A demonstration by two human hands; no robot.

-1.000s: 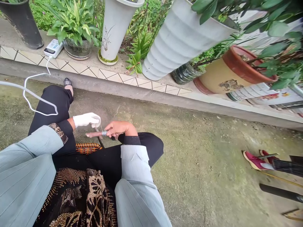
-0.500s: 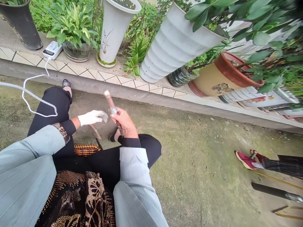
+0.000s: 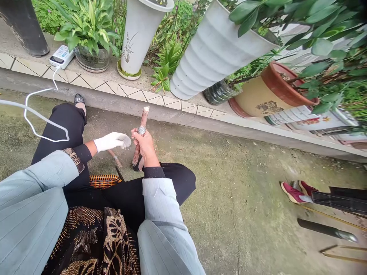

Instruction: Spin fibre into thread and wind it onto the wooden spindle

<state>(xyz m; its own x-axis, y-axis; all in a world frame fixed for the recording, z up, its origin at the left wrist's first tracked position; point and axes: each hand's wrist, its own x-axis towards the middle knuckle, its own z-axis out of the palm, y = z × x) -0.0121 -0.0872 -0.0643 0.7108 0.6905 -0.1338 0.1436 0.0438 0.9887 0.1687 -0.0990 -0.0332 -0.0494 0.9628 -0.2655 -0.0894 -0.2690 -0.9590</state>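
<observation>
My right hand (image 3: 145, 144), bare, is wrapped round a short wooden stick (image 3: 136, 153) with a pale cut top end. Coils of silvery wire (image 3: 141, 130) circle the stick just above my fingers. The stick stands nearly upright, leaning slightly right. To its left, my left hand (image 3: 112, 141) wears a white glove, its fingers curled together. A faint thin strand shows at the gloved fingertips; whether it joins the coils I cannot tell. Below that hand, a wooden handle (image 3: 115, 158) with a dark part at its lower end shows partly.
An orange-and-black woven seat (image 3: 104, 181) shows between my legs. Ahead, a tiled ledge (image 3: 123, 90) carries potted plants and a white device (image 3: 61, 57) with a cable (image 3: 27, 97). Another person's red shoes (image 3: 292, 192) and a dark long object (image 3: 327, 230) are on the right.
My right hand has turned the stick from leaning left to leaning slightly right, its pale end swinging right. The gloved left hand has hardly moved.
</observation>
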